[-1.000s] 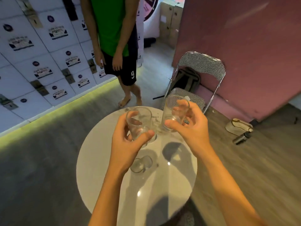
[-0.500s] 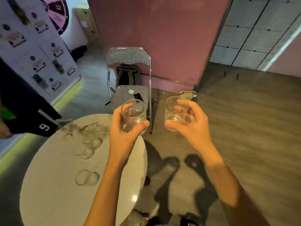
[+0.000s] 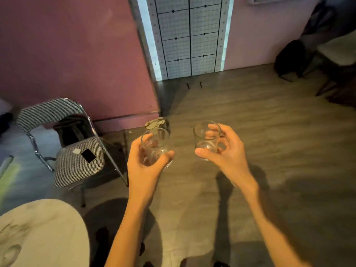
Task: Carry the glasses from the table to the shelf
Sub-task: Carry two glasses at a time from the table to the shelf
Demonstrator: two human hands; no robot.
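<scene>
I hold two clear empty drinking glasses upright over the wooden floor. My left hand (image 3: 143, 168) is wrapped around the left glass (image 3: 155, 142), thumb across its front. My right hand (image 3: 224, 155) grips the right glass (image 3: 205, 138) from the side, fingers behind it. The round white table (image 3: 44, 234) lies at the lower left, behind and beside my left arm. No shelf is in view.
A folding chair (image 3: 77, 160) with a checked seat stands at left; a phone (image 3: 88, 155) lies on it. A pink wall (image 3: 77, 54) and a gridded panel (image 3: 189, 35) are ahead. A sandal (image 3: 155, 122) lies by the wall corner. Dark furniture (image 3: 316, 60) stands at far right.
My view has swung right, away from the table and the standing person. Both glasses, lifted off the table, now hang over the floor. The chair has slid to the left of the frame.
</scene>
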